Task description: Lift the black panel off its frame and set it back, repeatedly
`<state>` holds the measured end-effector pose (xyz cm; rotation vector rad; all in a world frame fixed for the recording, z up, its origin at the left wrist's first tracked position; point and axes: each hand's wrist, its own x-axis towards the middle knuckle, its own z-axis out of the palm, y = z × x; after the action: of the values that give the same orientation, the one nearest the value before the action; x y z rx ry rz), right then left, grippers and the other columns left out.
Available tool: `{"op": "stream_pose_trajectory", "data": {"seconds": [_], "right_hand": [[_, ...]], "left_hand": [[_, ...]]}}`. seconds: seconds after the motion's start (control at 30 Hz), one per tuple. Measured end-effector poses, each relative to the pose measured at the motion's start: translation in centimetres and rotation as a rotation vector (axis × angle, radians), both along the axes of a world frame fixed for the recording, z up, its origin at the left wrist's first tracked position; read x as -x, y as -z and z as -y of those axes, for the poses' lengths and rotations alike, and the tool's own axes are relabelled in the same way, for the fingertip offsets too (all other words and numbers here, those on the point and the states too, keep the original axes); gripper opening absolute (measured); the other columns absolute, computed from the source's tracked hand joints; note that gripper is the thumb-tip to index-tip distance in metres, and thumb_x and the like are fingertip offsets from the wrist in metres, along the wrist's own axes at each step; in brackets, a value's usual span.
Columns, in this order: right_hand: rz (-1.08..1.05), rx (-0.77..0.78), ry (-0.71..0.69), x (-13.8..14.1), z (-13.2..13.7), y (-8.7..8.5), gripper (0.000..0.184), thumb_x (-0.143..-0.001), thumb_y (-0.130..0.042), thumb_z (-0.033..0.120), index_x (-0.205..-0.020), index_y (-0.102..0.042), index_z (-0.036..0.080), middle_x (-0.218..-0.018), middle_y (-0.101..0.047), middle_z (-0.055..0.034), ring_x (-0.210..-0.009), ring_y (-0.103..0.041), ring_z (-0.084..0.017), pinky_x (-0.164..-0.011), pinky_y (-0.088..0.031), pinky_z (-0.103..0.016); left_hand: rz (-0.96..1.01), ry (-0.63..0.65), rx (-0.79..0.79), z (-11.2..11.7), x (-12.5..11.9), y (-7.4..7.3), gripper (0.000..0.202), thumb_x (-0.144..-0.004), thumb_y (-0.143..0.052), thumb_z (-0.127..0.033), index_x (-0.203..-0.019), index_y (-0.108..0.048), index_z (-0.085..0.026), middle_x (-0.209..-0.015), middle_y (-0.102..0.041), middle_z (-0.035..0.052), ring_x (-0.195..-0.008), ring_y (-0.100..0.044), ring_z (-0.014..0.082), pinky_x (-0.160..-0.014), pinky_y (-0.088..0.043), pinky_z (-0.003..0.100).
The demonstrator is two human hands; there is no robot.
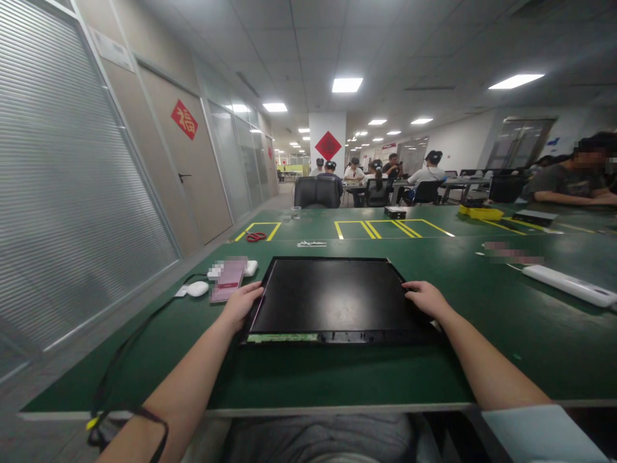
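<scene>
A flat black display panel (332, 296) lies on the green table (337, 376) right in front of me, with a strip of green circuit board along its near edge. My left hand (241, 305) grips the panel's left edge, fingers curled over it. My right hand (424, 297) rests on the panel's right edge with fingers bent down onto the frame.
Left of the panel lie a pink phone (227, 281), a white mouse (196, 289) and a black cable (125, 354). Red scissors (256, 236) sit farther back. A white bar (569, 285) lies at right. Several seated people are at tables behind; a person sits at far right (569, 180).
</scene>
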<state>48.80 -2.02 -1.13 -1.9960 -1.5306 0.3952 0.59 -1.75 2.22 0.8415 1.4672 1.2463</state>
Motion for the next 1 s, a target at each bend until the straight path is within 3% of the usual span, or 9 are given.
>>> {"op": "stream_pose_trajectory", "data": {"seconds": [0.27, 0.5, 0.6, 0.7, 0.87, 1.0], "right_hand": [[0.036, 0.033, 0.006, -0.3, -0.2, 0.2, 0.038, -0.076, -0.066, 0.018, -0.11, -0.081, 0.018, -0.111, -0.078, -0.0104, -0.106, -0.072, -0.028, -0.096, -0.053, -0.035], [0.048, 0.023, -0.008, -0.7, -0.4, 0.5, 0.034, -0.076, -0.066, 0.019, -0.106, -0.082, 0.019, -0.117, -0.077, -0.0112, -0.11, -0.071, -0.029, -0.096, -0.053, -0.036], [0.06, 0.019, 0.004, -0.7, -0.4, 0.5, 0.034, -0.075, -0.067, 0.02, -0.105, -0.082, 0.02, -0.114, -0.077, -0.0111, -0.108, -0.071, -0.03, -0.095, -0.053, -0.037], [0.05, 0.023, 0.002, -0.7, -0.4, 0.4, 0.036, -0.074, -0.067, 0.02, -0.107, -0.081, 0.02, -0.105, -0.079, -0.0096, -0.102, -0.072, -0.028, -0.094, -0.053, -0.036], [0.031, 0.07, 0.004, -0.5, -0.2, 0.1, 0.038, -0.077, -0.067, 0.021, -0.111, -0.081, 0.018, -0.094, -0.078, -0.0089, -0.092, -0.073, -0.026, -0.087, -0.054, -0.033], [-0.001, 0.1, 0.013, -0.5, -0.3, 0.0, 0.039, -0.077, -0.066, 0.021, -0.114, -0.08, 0.018, -0.084, -0.077, -0.007, -0.082, -0.073, -0.024, -0.082, -0.055, -0.032]], "left_hand": [[0.118, -0.053, -0.013, -0.8, -0.4, 0.3, 0.037, -0.085, -0.071, -0.009, -0.122, -0.069, -0.013, -0.068, -0.075, 0.0036, -0.048, -0.066, 0.0156, -0.049, -0.055, 0.025], [0.233, 0.043, -0.013, -0.4, -0.4, 0.0, 0.08, -0.078, -0.081, -0.012, -0.15, -0.046, -0.019, -0.076, -0.076, 0.0021, -0.051, -0.07, 0.0168, -0.051, -0.057, 0.026], [0.209, 0.097, -0.03, -0.3, -0.3, 0.3, 0.089, -0.073, -0.085, -0.013, -0.152, -0.044, -0.022, -0.073, -0.075, -0.0009, -0.047, -0.068, 0.0161, -0.048, -0.056, 0.025], [0.209, 0.095, -0.032, -0.4, -0.5, 0.4, 0.08, -0.07, -0.086, -0.011, -0.143, -0.053, -0.019, -0.066, -0.072, -0.002, -0.045, -0.066, 0.0154, -0.046, -0.055, 0.024], [0.194, 0.066, -0.083, -0.2, -0.9, 0.0, 0.044, -0.074, -0.082, -0.011, -0.116, -0.07, -0.013, -0.071, -0.076, 0.0036, -0.057, -0.071, 0.0158, -0.054, -0.056, 0.022], [0.116, 0.129, -0.136, 0.2, -1.0, -0.4, 0.041, -0.071, -0.082, -0.016, -0.112, -0.076, -0.015, -0.08, -0.08, 0.006, -0.071, -0.076, 0.0206, -0.06, -0.058, 0.025]]}}
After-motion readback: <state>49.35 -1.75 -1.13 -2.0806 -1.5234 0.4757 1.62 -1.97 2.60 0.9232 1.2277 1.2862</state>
